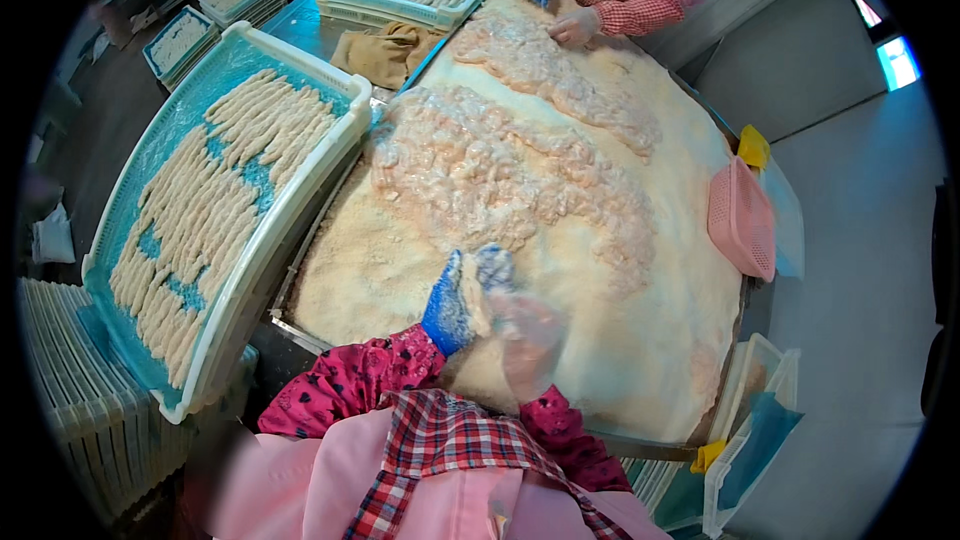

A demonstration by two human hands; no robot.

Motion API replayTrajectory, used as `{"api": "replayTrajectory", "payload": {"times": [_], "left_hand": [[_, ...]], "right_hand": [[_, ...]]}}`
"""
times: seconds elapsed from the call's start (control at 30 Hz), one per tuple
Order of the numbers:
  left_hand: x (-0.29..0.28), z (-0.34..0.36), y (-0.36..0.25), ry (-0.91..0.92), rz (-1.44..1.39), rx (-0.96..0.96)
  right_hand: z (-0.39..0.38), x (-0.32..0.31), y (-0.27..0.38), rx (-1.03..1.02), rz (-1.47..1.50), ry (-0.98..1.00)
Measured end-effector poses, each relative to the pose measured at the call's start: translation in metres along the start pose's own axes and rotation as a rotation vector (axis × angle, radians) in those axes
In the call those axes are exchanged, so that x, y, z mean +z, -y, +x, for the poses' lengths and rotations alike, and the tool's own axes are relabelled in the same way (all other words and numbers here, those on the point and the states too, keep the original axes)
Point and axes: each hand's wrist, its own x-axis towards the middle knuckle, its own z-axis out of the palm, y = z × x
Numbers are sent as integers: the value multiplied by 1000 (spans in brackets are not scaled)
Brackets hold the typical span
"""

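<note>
My left hand, in a blue glove dusted with crumbs, is closed around a pale, crumb-coated meat strip at the near side of the table. Close against it on the right is my right hand, in a clear glove and smeared by motion; its fingers cannot be made out. Under both hands lies a layer of cream-coloured crumbs. Just beyond them spreads a heap of wet, pinkish raw meat pieces, partly dusted with crumbs. A second meat heap lies farther back.
At my left stands a white-rimmed tray lined with blue film, bearing rows of coated strips. Another tray and a brown cloth are behind it. A pink basket sits at the right edge. Across the table works a co-worker's gloved hand.
</note>
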Motion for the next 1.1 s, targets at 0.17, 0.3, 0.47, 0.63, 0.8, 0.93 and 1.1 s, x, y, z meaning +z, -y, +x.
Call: {"api": "replayTrajectory", "payload": {"times": [0.17,0.3,0.47,0.63,0.8,0.93,1.1], "left_hand": [[18,10,44,747,-198,197],[32,-1,55,548,112,496],[28,-16,-4,62,668,-45],[-28,4,-21,-325,1116,23],[-42,-13,-28,-68,2341,349],[-7,-11,3,-127,861,-151],[1,-16,14,18,335,-235]], "right_hand": [[30,27,2,-245,-147,-120],[32,44,-3,-180,7,-171],[27,40,3,-174,301,-89],[6,24,-9,195,261,-350],[-33,32,-53,571,282,-135],[3,36,-14,104,11,-156],[20,35,-27,28,-238,-160]]}}
